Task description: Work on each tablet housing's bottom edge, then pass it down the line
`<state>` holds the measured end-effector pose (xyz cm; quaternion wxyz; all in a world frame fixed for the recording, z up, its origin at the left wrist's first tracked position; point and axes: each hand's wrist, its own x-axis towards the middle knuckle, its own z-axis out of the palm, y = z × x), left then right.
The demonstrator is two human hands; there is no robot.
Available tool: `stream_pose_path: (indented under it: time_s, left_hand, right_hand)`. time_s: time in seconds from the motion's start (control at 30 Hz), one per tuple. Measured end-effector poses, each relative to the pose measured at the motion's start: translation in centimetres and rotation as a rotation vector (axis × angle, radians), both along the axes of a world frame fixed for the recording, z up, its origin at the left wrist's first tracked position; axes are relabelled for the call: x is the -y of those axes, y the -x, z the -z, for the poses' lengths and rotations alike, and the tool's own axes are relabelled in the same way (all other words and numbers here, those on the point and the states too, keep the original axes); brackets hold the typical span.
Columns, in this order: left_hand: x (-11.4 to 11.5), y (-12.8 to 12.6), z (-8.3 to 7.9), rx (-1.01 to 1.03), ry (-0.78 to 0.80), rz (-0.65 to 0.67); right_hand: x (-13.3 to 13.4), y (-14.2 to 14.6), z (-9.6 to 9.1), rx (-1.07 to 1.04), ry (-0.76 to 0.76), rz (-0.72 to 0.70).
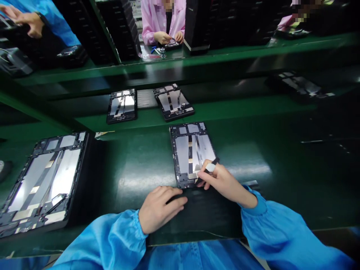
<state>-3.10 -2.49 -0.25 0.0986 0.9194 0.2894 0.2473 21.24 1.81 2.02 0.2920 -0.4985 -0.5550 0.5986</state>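
An opened tablet frame (191, 152) with silver plates and dark flex strips lies on the green bench in front of me. My right hand (222, 180) pinches a thin black stylus-like tool (209, 169) and its tip touches the frame's lower right corner. My left hand (159, 208) rests palm down on a dark mat (202, 217) just below the frame, fingers lying close together, holding nothing. Both arms wear blue sleeves.
A stack of similar tablet frames (42, 183) sits at the left. Two more frames (122, 105) (173, 101) lie on the conveyor strip beyond. A person in pink (164, 22) works across the line; another person's hand (30, 22) shows top left.
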Motion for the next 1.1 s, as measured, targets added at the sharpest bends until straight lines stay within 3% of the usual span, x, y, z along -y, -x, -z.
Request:
stream_pose_path:
  time_s: [0.2, 1.1]
  left_hand:
    - [-2.0, -0.4, 0.6, 0.039, -0.106, -0.067]
    - [-1.7, -0.1, 1.0, 0.012, -0.099, -0.078]
  right_hand:
    - [-2.6, 1.1, 0.1, 0.046, 0.094, -0.091]
    - [-2.3, 1.2, 0.8, 0.067, 0.099, -0.06]
